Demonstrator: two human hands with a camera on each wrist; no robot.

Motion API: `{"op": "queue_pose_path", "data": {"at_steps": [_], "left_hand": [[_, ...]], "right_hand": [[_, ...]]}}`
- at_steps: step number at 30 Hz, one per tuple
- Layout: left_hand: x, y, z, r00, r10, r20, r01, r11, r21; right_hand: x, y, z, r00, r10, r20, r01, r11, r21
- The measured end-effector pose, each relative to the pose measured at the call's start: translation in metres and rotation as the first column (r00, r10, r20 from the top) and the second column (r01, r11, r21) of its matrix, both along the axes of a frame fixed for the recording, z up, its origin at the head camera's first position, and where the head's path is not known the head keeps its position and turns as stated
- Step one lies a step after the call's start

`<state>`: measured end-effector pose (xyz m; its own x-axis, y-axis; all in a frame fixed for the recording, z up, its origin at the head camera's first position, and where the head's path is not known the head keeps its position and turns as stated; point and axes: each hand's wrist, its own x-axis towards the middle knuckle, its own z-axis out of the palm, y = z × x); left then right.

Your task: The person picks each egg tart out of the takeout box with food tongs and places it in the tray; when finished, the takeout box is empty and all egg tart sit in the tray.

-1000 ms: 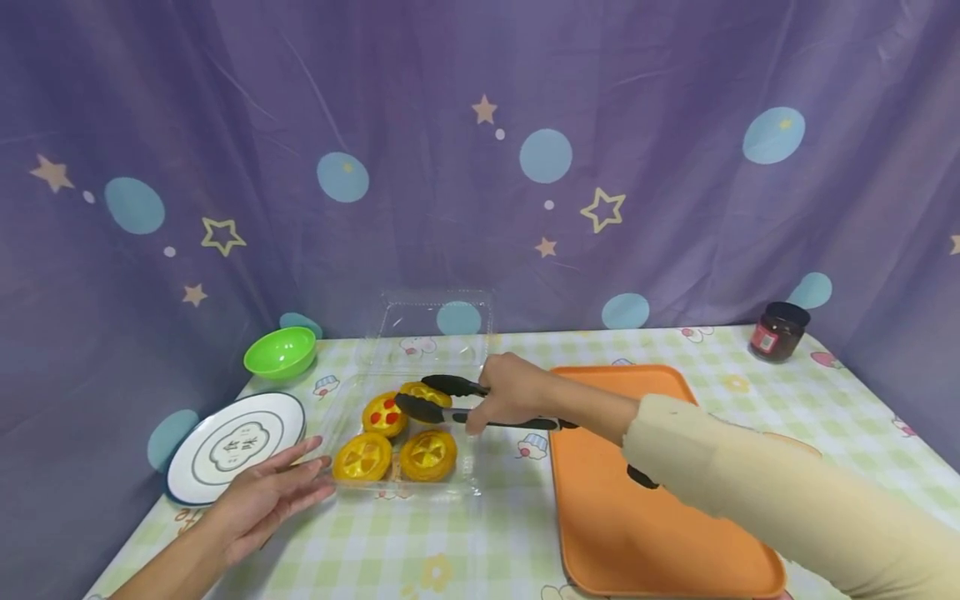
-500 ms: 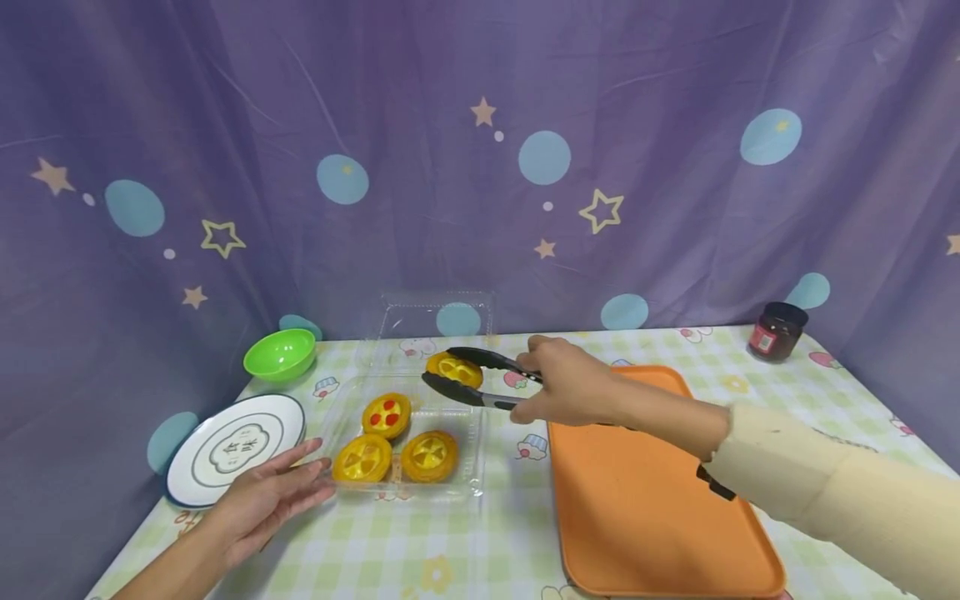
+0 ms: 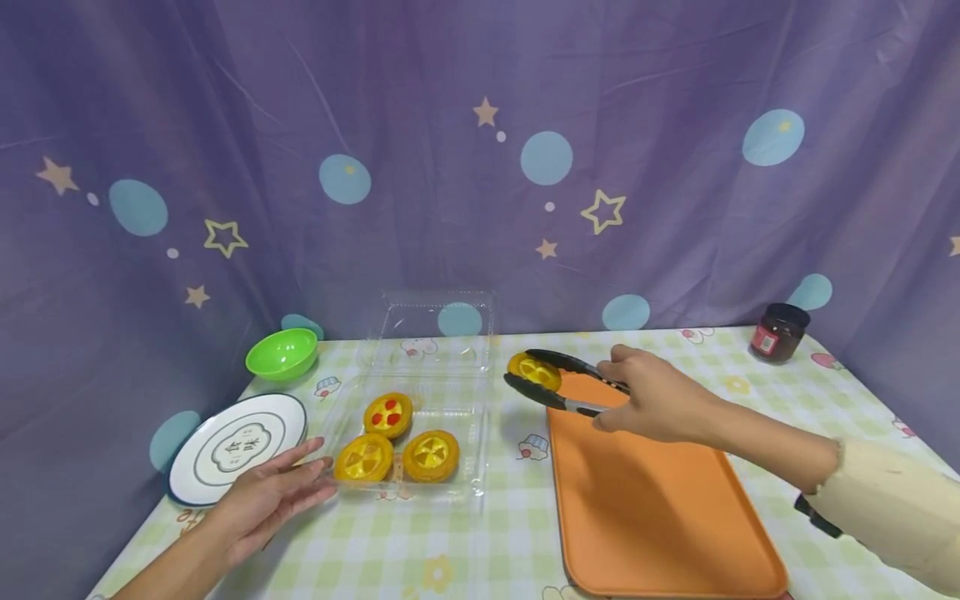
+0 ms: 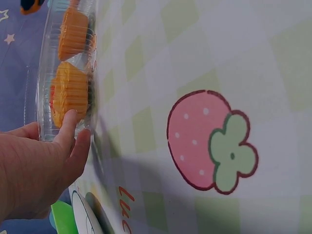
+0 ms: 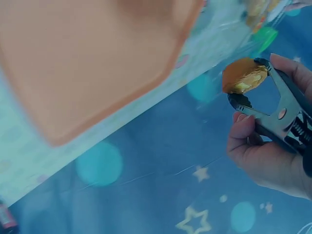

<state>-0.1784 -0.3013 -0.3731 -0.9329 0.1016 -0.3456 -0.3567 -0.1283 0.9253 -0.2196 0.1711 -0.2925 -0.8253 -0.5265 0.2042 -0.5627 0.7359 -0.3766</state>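
My right hand (image 3: 656,396) grips black-tipped tongs (image 3: 573,407), and their tips pinch an egg tart (image 3: 534,372) at the back left corner of the orange tray (image 3: 637,500). In the right wrist view the tart (image 5: 243,75) sits between the two tong tips, off the table. Left of the tray, a clear plastic clamshell box (image 3: 471,454) stands with its lid folded back. Inside are three tarts, one of them a red-dotted tart (image 3: 387,415). My left hand (image 3: 273,496) has its fingers extended at the box's left wall; in the left wrist view its fingertips (image 4: 70,117) are right at the wall.
A white plate (image 3: 202,462) with a blue rim lies behind my left hand. Beyond it is a green bowl (image 3: 282,354). A dark jar (image 3: 780,333) stands at the back right corner. A purple curtain (image 3: 675,208) hangs behind the checked tablecloth (image 3: 517,525).
With the tongs, my right hand has taken the back tart out of the box and carried it right to the tray's corner. My left hand has stayed at the box.
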Motion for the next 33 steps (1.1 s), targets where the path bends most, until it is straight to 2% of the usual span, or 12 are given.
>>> {"op": "queue_pose_path", "data": {"at_steps": [11,22,28,33], "left_hand": [[0.0,-0.003,0.0,1.0,0.0,-0.014,0.0,1.0,-0.002],[0.001,-0.001,-0.001,1.0,-0.004,-0.012,0.004,1.0,-0.012],[0.0,0.0,-0.001,1.0,0.002,-0.008,-0.002,1.0,-0.013],[0.001,0.001,0.0,1.0,0.004,-0.006,-0.004,1.0,-0.011]], "right_hand": [[-0.004,0.043,-0.021,0.995,-0.095,-0.019,0.096,0.993,0.064],[-0.006,0.052,-0.048,0.996,-0.076,-0.036,0.079,0.994,0.08],[-0.006,0.052,-0.05,0.995,-0.083,-0.053,0.088,0.992,0.094],[-0.006,0.051,-0.045,0.994,-0.106,-0.039,0.11,0.988,0.109]]}}
